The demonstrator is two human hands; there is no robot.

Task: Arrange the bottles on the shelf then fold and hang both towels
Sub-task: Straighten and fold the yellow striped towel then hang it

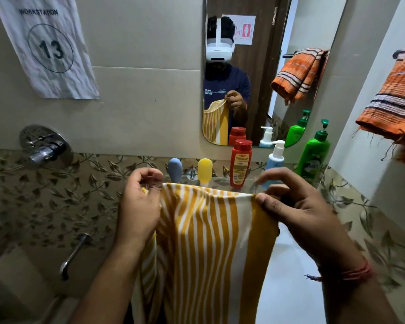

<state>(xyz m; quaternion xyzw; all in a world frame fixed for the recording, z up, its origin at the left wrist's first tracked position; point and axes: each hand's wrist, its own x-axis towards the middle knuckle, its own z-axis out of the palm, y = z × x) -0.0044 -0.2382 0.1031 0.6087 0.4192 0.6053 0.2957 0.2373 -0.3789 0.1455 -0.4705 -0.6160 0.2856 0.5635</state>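
A: Nearest to us, what are the hands doing?

B: The left hand (140, 202) and the right hand (290, 206) each pinch a top corner of the yellow striped towel (204, 242), fingers curled round the hem, so it hangs down between the forearms in front of the shelf.

A: How will it handle?

B: I'd judge it soft, light and limp, with no stiffness of its own. It sags between the two grips and will slump wherever it isn't held. The corners and top hem are the right places to hold it for folding edge to edge.

A: And farther out?

B: On the shelf (222, 182) stand a blue tube (175, 168), a yellow tube (204, 169), a red bottle (241, 162), a white pump bottle (275, 160) and a green pump bottle (313, 157). To the far right the orange striped towel (393, 101) already hangs.

A: Any writing?

B: The cloth sign (47, 47) at far left reads "WORKSTATION" and "13". The bottle labels are too small to read.
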